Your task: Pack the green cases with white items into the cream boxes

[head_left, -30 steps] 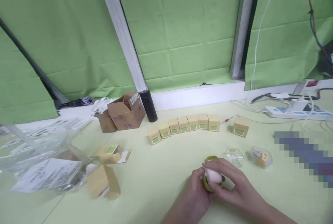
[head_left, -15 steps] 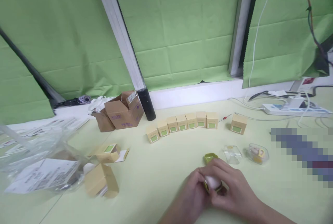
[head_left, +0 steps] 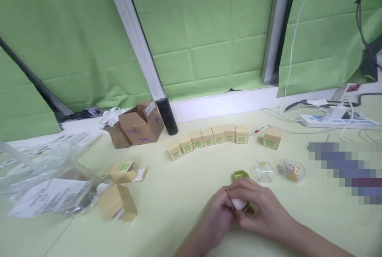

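Both hands meet low in the view, right of centre, around a small green case with a white piece in it [head_left: 239, 204]. My left hand [head_left: 220, 213] wraps the case from the left, its fingers closed on it. From the right, my right hand [head_left: 262, 209] holds the same case, thumb at its lower edge and fingers over its top. The case is partly hidden by the fingers. Just beyond the fingertips lies a green open piece [head_left: 240, 174]. A clear plastic piece [head_left: 265, 171] and a clear pack with small items inside [head_left: 293, 170] lie to the right.
Several small tan boxes [head_left: 208, 137] stand in a curved row, with another box [head_left: 272, 137] to their right. Behind are a black cylinder [head_left: 167, 116], a brown carton [head_left: 142, 125] and a power strip [head_left: 316, 121]. Opened boxes [head_left: 117, 203] and plastic bags [head_left: 53, 197] lie left.
The view has shifted slightly, so the table's objects appear a little higher. Both hands still hold the case, with a small shift of the fingers around it.
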A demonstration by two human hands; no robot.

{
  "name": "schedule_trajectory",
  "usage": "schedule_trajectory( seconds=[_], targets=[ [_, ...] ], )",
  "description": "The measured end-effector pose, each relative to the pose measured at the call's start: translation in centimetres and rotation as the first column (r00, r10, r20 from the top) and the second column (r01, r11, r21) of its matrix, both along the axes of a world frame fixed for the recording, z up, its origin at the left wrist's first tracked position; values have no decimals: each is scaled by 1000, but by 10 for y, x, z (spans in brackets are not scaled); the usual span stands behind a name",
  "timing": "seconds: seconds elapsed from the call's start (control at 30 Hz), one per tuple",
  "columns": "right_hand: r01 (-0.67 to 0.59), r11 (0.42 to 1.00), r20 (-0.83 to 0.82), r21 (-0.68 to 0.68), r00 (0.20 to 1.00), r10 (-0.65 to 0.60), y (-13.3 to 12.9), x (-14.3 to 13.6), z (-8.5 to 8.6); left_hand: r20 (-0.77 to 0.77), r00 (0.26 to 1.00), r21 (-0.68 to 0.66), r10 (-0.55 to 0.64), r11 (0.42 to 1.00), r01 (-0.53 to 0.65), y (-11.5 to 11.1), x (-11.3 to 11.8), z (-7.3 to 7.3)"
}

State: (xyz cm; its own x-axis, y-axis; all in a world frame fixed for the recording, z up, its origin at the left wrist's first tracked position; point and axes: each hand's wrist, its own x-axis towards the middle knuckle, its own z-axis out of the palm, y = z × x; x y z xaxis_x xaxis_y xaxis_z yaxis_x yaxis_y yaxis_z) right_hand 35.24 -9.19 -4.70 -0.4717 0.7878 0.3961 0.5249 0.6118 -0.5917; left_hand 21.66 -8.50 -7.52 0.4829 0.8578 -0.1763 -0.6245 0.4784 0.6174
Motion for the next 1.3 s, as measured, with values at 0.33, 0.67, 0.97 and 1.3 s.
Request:
schedule_trajectory(
  seconds=[0.33,0.67,0.97,1.3],
  targets=[
    [251,962,263,105,926,-270,53,80,-14,-9,990,56,138,989,-137,14,-20,14],
    [65,978,-74,-198,994,-81,31,46,2,-239,929,173,283,954,-246,19,-13,-8],
    [-69,993,-3,101,998,70,14,16,-23,-547,805,301,230,951,-67,9,-6,-11],
    [-157,967,34,201,988,153,15,14,-21,-706,705,42,71,997,-59,11,-2,-20]
  ],
)
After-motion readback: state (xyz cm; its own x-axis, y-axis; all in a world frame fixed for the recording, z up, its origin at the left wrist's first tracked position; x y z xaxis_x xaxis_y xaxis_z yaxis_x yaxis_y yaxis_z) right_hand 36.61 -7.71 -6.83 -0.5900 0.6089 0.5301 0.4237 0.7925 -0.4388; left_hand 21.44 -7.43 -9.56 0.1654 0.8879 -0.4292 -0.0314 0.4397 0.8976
